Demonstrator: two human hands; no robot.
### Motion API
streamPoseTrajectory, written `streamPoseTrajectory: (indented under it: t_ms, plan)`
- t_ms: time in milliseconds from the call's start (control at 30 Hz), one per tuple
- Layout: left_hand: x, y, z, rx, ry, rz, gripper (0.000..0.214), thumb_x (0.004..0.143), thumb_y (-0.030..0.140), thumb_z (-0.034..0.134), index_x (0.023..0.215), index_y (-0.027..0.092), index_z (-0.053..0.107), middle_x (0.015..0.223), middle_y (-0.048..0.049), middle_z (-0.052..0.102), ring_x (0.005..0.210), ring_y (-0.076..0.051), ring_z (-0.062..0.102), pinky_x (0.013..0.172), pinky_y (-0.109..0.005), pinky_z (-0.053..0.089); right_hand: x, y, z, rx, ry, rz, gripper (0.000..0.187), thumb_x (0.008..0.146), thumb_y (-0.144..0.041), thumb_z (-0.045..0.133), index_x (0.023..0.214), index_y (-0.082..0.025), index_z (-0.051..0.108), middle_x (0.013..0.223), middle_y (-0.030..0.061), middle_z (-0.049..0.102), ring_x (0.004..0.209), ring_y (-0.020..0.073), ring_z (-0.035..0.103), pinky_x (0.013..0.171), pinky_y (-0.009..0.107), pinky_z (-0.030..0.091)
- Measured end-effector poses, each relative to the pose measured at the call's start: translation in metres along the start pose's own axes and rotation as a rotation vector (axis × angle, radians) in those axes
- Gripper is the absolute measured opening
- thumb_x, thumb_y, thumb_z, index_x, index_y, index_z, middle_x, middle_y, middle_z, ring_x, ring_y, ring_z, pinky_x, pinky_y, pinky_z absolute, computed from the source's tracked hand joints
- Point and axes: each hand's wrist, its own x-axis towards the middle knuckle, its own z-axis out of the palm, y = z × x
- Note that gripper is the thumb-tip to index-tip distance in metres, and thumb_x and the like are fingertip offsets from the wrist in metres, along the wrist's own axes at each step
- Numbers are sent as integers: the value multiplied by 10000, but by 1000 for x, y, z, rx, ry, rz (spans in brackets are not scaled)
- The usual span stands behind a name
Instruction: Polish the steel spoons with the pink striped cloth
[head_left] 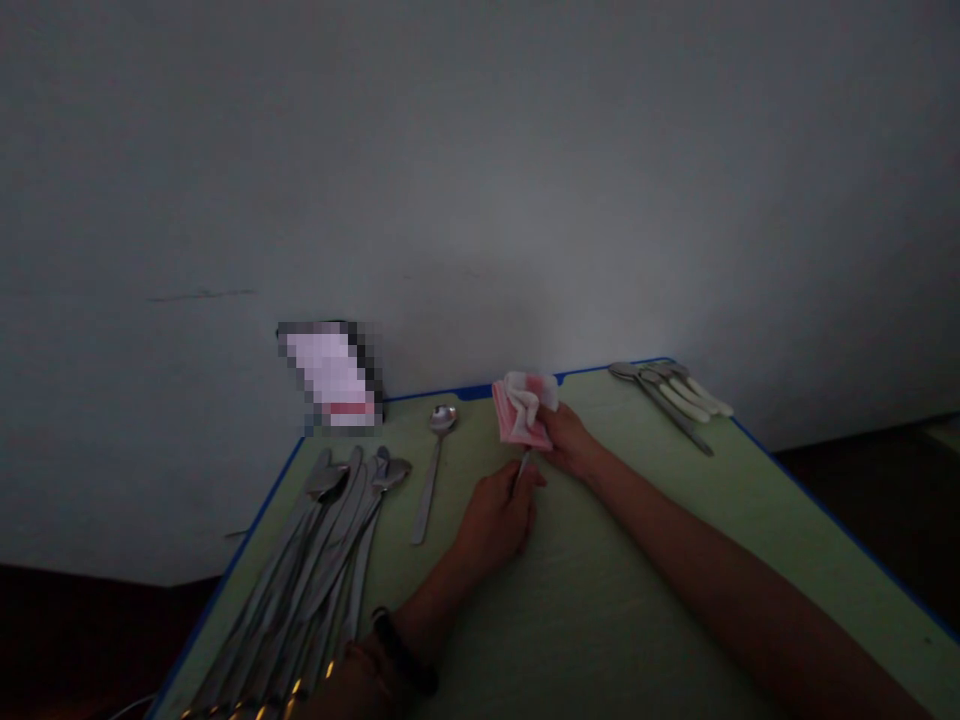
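Gripping a slim, dull-silver utensil by the handle in the closed left hand, leaving just a short length of metal on show. Cannot tell the shape of the covered upper end. Clasping a crumpled pink-and-white cloth over that end in the right hand, closed too and partly hidden. Holding both over the middle of the pale green, blue-edged worktop. Bears a loose pile of metal cutlery on the left, then a lone spoon, then white-handled cutlery near the far right corner. Has a bright, pixelated object at the far left corner, before a dim grey wall.
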Motion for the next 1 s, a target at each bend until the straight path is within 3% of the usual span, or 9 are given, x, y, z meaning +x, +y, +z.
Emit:
streamPoseTrajectory:
  t_ms: [300, 433, 633, 767, 1000]
  plan:
    - [1, 2, -1, 201, 56, 83, 273, 854, 364, 422, 711, 171, 551, 542, 16, 535, 541, -141, 523, 527, -239, 341, -2, -1, 4, -16, 1, -25, 302, 518, -262, 772, 755, -138, 631, 651, 6, 675, 564, 117, 586, 575, 226, 458]
    - [0, 2, 0, 184, 46, 104, 291, 864, 375, 401, 741, 166, 562, 552, 18, 526, 537, -134, 504, 521, -240, 322, -1, 1, 2, -13, -19, -32, 312, 550, -249, 766, 809, -140, 630, 687, 9, 684, 591, 123, 599, 588, 228, 470]
    - [-2, 1, 1, 33, -36, 56, 320, 869, 434, 390, 879, 165, 564, 484, 63, 463, 423, -112, 451, 463, -223, 328, 5, 1, 0, 126, 105, -10, 220, 725, -353, 667, 814, -163, 597, 681, -8, 669, 552, 100, 581, 524, 203, 464]
    - [-4, -1, 1, 8, -82, 88, 339, 877, 449, 380, 826, 170, 566, 503, 59, 469, 425, -103, 467, 477, -218, 359, 5, -1, 1, 181, 151, 29, 236, 814, -399, 572, 856, -168, 598, 713, -8, 669, 582, 101, 597, 526, 202, 482]
    - [-5, -2, 1, -28, -71, 100, 319, 885, 427, 367, 733, 180, 502, 526, 41, 489, 454, -105, 475, 481, -218, 369, 3, 3, 0, 58, 18, 15, 205, 734, -311, 673, 847, -165, 586, 654, -27, 641, 526, 85, 573, 488, 181, 475]
